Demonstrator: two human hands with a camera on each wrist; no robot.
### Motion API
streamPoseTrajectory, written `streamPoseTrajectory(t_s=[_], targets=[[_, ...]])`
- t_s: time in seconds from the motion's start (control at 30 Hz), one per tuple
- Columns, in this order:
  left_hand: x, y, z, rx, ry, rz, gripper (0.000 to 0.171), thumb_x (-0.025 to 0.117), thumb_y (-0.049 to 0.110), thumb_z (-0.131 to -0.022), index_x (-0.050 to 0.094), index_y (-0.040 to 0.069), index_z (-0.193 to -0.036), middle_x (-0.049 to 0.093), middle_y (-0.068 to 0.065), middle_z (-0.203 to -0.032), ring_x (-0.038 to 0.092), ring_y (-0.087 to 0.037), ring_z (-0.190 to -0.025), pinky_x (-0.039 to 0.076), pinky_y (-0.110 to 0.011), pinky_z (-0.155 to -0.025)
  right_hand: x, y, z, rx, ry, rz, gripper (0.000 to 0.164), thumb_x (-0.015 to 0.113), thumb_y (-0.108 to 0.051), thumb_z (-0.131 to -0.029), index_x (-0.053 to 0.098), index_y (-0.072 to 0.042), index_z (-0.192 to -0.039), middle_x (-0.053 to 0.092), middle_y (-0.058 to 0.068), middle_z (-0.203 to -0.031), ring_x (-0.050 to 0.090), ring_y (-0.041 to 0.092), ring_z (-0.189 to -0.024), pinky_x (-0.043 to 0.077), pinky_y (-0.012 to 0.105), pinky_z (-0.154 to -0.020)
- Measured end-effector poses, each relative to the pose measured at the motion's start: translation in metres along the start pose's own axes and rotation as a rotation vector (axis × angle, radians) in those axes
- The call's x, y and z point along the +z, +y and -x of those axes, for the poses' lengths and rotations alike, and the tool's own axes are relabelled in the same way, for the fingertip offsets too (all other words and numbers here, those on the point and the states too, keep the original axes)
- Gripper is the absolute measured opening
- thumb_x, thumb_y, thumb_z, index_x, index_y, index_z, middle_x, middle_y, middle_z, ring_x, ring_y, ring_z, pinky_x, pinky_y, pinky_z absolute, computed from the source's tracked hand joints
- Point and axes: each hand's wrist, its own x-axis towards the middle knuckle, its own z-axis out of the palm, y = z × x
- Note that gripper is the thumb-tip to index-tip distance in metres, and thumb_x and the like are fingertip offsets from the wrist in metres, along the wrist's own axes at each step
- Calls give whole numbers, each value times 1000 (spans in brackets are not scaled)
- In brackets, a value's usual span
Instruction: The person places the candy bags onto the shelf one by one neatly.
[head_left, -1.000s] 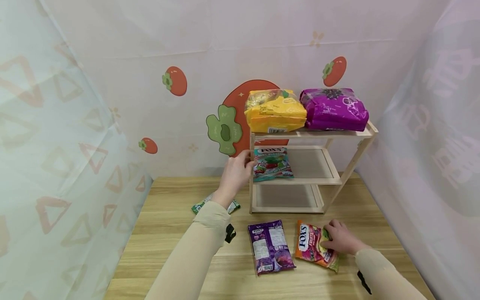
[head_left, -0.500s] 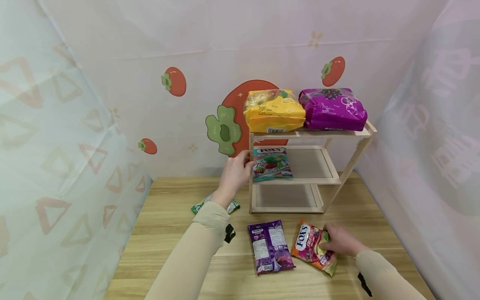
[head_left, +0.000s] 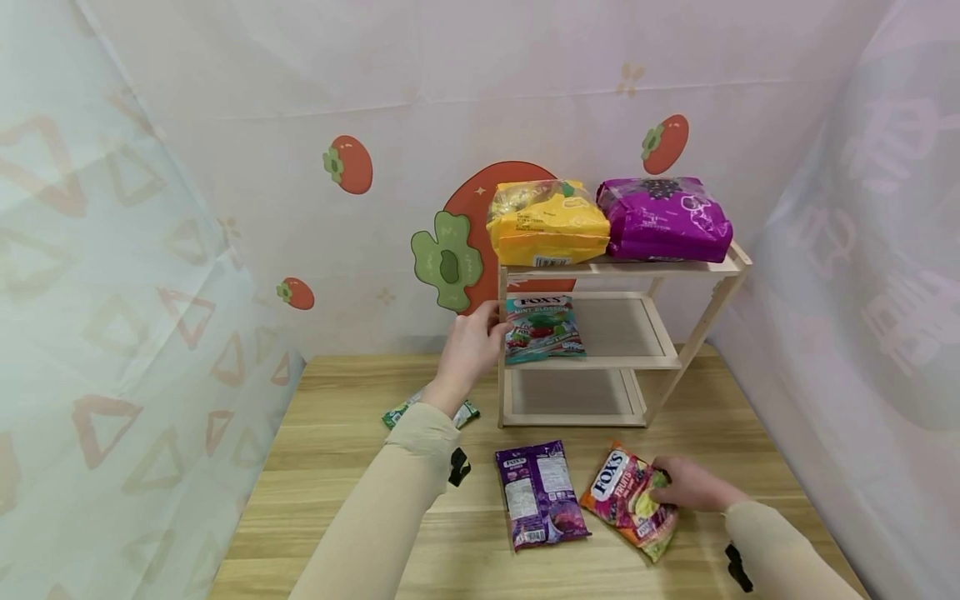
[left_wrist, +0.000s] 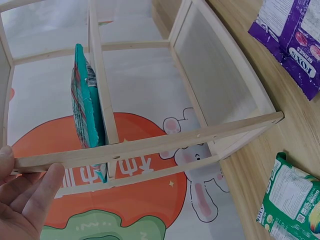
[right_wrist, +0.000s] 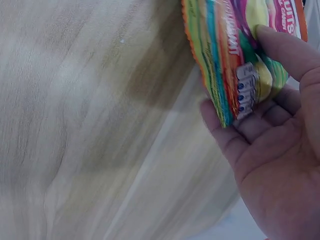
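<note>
My left hand [head_left: 472, 343] grips the left front post of a wooden shelf rack [head_left: 592, 363]; in the left wrist view its thumb and fingers [left_wrist: 46, 192] lie on either side of that wooden bar. My right hand [head_left: 693, 485] pinches the right edge of an orange and pink Fox's fruit candy bag [head_left: 626, 498]. In the right wrist view the thumb lies on the candy bag's [right_wrist: 240, 60] printed face, fingers behind it. A teal mint candy bag [head_left: 543, 329] stands on the middle shelf, close to the left hand.
A yellow bag [head_left: 550, 225] and a purple bag [head_left: 666, 221] sit on the top shelf. A dark purple candy bag [head_left: 542, 495] lies on the table [head_left: 337, 500]. The green candy bag [left_wrist: 292, 200] lies left of the rack, partly behind the left forearm in the head view.
My right hand has turned the orange and pink candy bag clockwise, its upper end now tilted further right. The left hand stays at the rack's post.
</note>
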Motion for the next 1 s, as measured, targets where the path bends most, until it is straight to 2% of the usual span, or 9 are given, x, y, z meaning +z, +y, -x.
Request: streamPoseTrajectory(t_s=[0.13,0.23,0.4,0.63,0.8,1.0], targets=[[0,0,0,-9,-4,-3,13,61,19,-91,61,12,-102,69,-2,-91,64,-15,-77,51,-32,-69,-4,-1,3,-43,-34,-37,31,73,-21,-77,58,-6,-100,57,-2,-82,53,13,-71,47,31,-63],[0,0,-1,-10,-5,-2,15,61,18,-91,62,11,-104,69,-2,-92,64,-16,-78,51,-33,-70,-8,-2,5,-57,-60,-64,27,71,-18,-78,57,-7,-99,56,-2,-81,53,13,-70,46,29,-60],[1,0,-1,-10,-10,4,19,60,19,-91,62,8,-107,69,-3,-93,64,-16,-80,52,-34,-72,-15,-5,8,-42,-114,-159,28,68,-15,-79,56,-5,-103,57,2,-85,55,16,-72,47,30,-60],[1,0,0,-21,-10,4,19,59,20,-92,62,9,-108,69,-3,-94,64,-16,-79,51,-33,-70,-25,-5,14,-67,-188,-308,25,63,-12,-85,54,-4,-107,60,7,-86,59,20,-65,49,33,-51],[1,0,0,-20,-12,10,20,60,19,-92,62,8,-108,69,-4,-94,64,-16,-79,51,-33,-71,-31,-6,20,-113,-196,-337,23,62,-11,-86,54,-5,-108,61,8,-86,60,22,-64,50,35,-50],[1,-1,-1,-15,-11,-2,22,60,20,-92,61,8,-110,69,-4,-95,65,-16,-80,52,-33,-71,-35,-6,24,-161,-193,-356,21,61,-10,-88,53,-4,-107,61,9,-89,61,22,-69,52,35,-56]])
